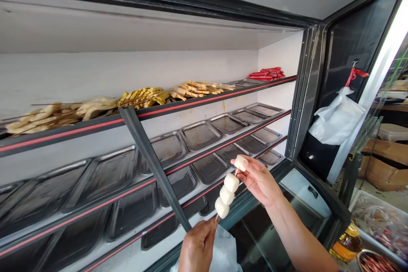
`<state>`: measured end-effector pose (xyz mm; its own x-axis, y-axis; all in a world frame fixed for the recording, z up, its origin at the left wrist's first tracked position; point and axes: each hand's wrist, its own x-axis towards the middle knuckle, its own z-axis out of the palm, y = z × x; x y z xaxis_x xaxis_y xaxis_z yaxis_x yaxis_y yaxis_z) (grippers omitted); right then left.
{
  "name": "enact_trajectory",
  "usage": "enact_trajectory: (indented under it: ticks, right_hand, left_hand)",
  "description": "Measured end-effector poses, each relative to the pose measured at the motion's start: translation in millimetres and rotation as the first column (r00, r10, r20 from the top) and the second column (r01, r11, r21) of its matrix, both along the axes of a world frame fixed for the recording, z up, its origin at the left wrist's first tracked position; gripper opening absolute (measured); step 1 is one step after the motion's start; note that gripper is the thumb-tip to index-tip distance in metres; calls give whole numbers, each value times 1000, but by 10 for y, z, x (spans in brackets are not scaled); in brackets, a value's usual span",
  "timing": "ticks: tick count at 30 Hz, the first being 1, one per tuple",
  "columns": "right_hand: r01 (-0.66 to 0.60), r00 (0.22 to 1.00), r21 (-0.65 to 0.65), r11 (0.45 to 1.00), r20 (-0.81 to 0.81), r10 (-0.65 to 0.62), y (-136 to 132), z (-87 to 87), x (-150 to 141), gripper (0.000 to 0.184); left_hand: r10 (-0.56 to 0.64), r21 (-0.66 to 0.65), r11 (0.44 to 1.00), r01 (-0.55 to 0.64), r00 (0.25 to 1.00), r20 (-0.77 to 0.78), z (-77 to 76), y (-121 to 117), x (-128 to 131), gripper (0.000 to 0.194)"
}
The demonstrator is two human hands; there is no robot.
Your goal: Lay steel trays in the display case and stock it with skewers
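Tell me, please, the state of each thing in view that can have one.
Left hand: closed around the stick's lower end
Right hand: pinching the top white ball
Lower three white balls: threaded on the stick
White bag: hanging from a hook
Red packets: piled on the top shelf
Metal trays: lying in rows
Yellow bottle: upright

No lettering can be read, even on the red packets [267,74].
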<state>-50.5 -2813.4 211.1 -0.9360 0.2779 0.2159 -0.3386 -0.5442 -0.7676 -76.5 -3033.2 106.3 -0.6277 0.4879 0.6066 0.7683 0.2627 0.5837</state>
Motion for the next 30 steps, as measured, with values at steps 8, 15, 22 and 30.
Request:
enact_trajectory:
  ticks: [8,15,22,30]
  right_hand:
    - [66,996,72,995,-57,-62,-36,-31,-21,39]
    - [129,990,226,966,-92,-111,-83,-48,-4,42]
    - [292,956,471,833,-125,-264,-134,-79,81,37]
    - [329,944,599,730,-208,-254,-211,-150,195,45]
  left_hand:
    - [39,-91,995,-46,996,-82,3,-98,-29,25]
    - [81,-44,994,-99,946,-315,101,-144,-22,26]
    - [215,-18,966,-260,834,-508,237,-200,68,31]
    - [187,-18,976,-215,885,-427,241,-236,121,32]
